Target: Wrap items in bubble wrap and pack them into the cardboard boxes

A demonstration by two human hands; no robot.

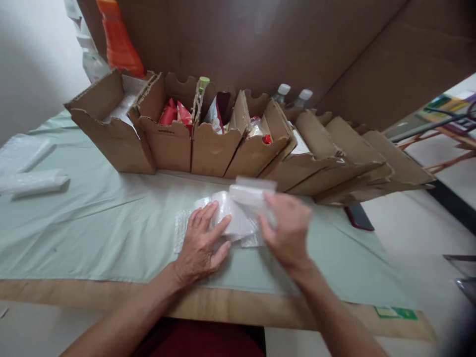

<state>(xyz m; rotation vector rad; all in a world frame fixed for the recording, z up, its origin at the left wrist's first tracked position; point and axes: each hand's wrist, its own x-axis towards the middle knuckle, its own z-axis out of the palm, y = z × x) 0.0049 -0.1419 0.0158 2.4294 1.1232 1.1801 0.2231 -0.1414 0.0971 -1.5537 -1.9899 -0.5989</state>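
White plastic packaging lies on the pale green cloth in front of the cardboard bins, with bubble wrap showing at its left and lower right edges. My left hand rests flat on the left part of it, fingers spread. At its upper right, my right hand pinches a clear plastic flap between thumb and fingers. The flap and the right hand are blurred by motion. What lies inside the packaging cannot be made out.
A row of cardboard bins holding red and white packets stands behind. An orange bottle and white-capped bottles rise behind it. Folded bubble wrap lies far left. A dark phone-like object is at the right edge.
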